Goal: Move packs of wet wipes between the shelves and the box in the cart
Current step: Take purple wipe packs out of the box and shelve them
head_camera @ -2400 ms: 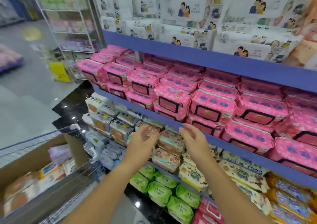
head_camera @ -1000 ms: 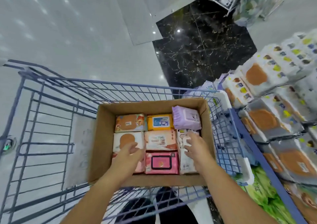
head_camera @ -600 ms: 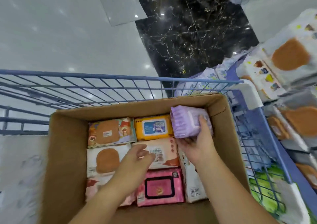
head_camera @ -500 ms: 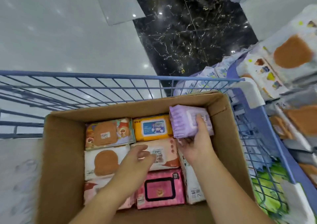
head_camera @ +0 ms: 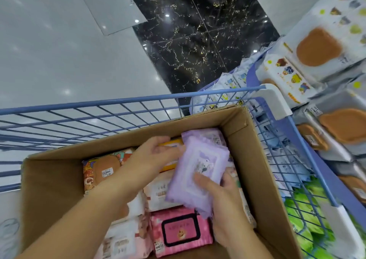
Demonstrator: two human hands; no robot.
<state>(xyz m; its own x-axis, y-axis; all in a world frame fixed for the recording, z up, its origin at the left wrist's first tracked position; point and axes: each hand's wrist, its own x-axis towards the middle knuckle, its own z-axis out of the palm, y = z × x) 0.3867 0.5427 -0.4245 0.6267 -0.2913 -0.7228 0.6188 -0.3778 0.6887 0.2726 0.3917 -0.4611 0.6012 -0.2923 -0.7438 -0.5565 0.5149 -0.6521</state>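
The right hand is gripping a purple wipes pack, its thumb pressing on the printed top face near the pack's near end while the fingers are curling underneath, out of sight. The pack is hanging tilted above the right half of the cardboard box, which is sitting in the blue wire cart. The pack is lifted off the packs below and is lying partly over a second purple pack tucked into the box's far right corner. The left hand is reaching in from the box's left side, its curled fingertips meeting the held pack's far left edge. Whether it is pinching that edge or only steadying it is not clear. Beneath it a yellow pack is peeking out along the far wall, and a pink pack with a black-framed lid is lying flat near the box's near edge.

The purple pack is looking like a soft film pouch with crimped ends, probably light to middling in weight and damp-heavy inside. It is sagging a little around the thumb, so it is likely bending rather than holding flat. The film is glossy and may be slipping under a loose pinch. Taking it across the middle, thumb on the lid panel and fingers under the belly, is seeming safer than pulling by a crimped end. It is hardly fragile, though squeezing hard near the lid could be popping the flap open
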